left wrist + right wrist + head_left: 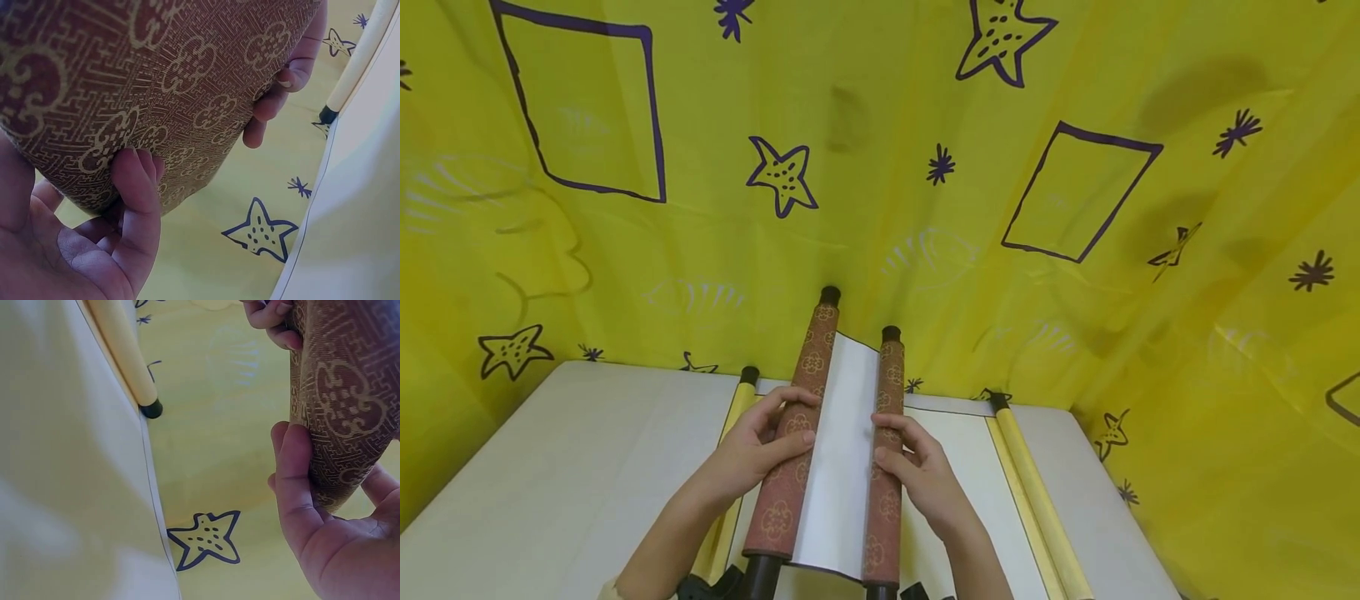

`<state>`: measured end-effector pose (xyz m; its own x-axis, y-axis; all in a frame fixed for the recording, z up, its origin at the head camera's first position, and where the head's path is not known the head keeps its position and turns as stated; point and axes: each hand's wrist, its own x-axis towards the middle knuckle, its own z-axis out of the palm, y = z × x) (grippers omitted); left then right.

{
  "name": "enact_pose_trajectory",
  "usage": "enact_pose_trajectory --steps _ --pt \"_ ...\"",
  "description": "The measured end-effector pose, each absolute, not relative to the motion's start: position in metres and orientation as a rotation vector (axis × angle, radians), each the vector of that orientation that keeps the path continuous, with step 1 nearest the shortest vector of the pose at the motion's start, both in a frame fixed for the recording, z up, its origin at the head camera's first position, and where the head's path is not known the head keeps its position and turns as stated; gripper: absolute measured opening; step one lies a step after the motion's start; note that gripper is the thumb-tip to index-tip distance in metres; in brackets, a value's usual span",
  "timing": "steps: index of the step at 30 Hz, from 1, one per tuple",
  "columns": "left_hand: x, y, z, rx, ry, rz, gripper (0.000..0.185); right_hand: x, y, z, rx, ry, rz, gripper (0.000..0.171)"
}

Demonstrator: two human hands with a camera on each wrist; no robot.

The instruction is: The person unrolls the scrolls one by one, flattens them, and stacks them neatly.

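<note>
The person holds a partly unrolled scroll, backed in red-brown brocade with gold roundels and showing a strip of white paper (842,450) between its two rolls, lifted above the white surface (550,483) and tilted away toward the yellow cloth backdrop with purple stars and squares (880,167). The left hand (752,454) curls round the left roll (797,433), thumb on top and fingers tucked beneath; the left wrist view shows those fingertips (134,181) pressing into the patterned cloth. The right hand (925,475) wraps the right roll (887,450) the same way, its thumb (294,481) against the brocade in the right wrist view. Both grips are closed on the rolls.

Below lies a second scroll, spread flat, with pale yellow rolled ends (1037,492) tipped with black knobs (997,402), touching the surface.

As I judge it, the risk lies in the paper span: if the hands pull apart or twist unevenly, the sheet could crease or tear at the roll edges. The near black ends (760,575) hang close to the flat scroll, and dropping the held one could dent or scuff it. A slack grip on either roll might let it spin loose and unwind.
</note>
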<state>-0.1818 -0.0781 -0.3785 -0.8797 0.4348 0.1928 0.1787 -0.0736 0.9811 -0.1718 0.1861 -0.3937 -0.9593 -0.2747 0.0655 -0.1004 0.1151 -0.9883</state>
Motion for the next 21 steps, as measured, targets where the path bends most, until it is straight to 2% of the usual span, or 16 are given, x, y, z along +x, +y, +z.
enact_pose_trajectory --steps 21 --pt "-0.18 -0.0856 -0.3755 0.646 1.998 2.083 0.041 -0.17 0.1869 -0.3921 -0.368 2.198 -1.997 0.045"
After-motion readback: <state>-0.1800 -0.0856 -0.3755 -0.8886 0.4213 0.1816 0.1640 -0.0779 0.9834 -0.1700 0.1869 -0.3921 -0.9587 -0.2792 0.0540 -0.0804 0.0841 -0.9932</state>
